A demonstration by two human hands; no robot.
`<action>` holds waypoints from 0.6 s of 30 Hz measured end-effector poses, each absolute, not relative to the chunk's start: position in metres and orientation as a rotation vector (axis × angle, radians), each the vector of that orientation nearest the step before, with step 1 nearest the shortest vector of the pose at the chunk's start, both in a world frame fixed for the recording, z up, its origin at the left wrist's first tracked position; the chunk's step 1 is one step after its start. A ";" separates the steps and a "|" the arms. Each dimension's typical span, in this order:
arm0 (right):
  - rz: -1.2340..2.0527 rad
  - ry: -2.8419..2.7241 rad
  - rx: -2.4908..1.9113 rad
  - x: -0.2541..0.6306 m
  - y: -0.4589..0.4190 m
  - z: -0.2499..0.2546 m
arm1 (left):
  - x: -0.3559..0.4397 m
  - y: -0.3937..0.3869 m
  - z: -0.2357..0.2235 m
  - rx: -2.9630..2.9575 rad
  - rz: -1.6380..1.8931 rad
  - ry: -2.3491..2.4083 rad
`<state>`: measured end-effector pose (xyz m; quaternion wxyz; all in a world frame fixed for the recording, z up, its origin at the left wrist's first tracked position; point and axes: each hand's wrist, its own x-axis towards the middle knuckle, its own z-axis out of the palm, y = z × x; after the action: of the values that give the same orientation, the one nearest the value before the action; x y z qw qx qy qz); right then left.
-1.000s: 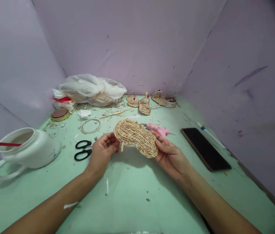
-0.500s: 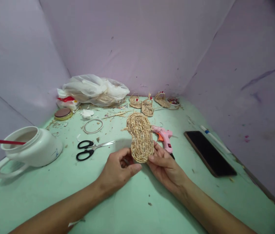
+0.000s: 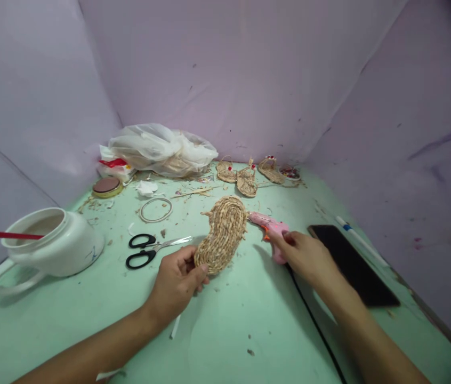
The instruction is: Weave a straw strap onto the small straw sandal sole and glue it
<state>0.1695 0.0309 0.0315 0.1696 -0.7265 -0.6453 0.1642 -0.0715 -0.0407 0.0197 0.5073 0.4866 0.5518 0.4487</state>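
Note:
My left hand [image 3: 177, 280] pinches the near end of a woven straw sole [image 3: 222, 233], which is shaped like a small sandal bottom and is held just above the green table [image 3: 229, 330]. My right hand [image 3: 303, 253] has left the sole and rests on the pink glue gun [image 3: 270, 230], fingers curling round its handle. The gun's black cord [image 3: 313, 325] runs toward me along my right forearm.
Black-handled scissors [image 3: 145, 249] lie left of the sole. A white pot [image 3: 49, 248] with a red stick stands at far left. A dark phone [image 3: 353, 264] and a pen [image 3: 359, 240] lie right. Small finished straw sandals [image 3: 245, 178], a plastic bag [image 3: 161, 149], a ring [image 3: 155, 209] and a lid [image 3: 106, 186] sit behind.
My right hand let go of the straw sole and moved right onto the pink glue gun. My left hand now holds the sole alone, tilted and lower toward the table.

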 end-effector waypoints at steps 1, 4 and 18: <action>0.474 -1.844 -2.093 0.169 0.037 0.030 | -0.072 -0.041 0.019 1.165 1.070 1.332; 0.776 -1.599 -1.987 0.169 0.049 0.022 | -0.073 -0.040 0.016 1.150 1.052 1.325; 1.336 -1.224 -1.146 0.171 0.004 0.039 | -0.079 -0.035 0.016 1.113 1.043 1.276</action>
<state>0.1715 0.0037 0.0393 0.4785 -0.4695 -0.5013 0.5471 -0.0786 -0.0350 0.0157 0.5449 0.4693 0.5380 0.4397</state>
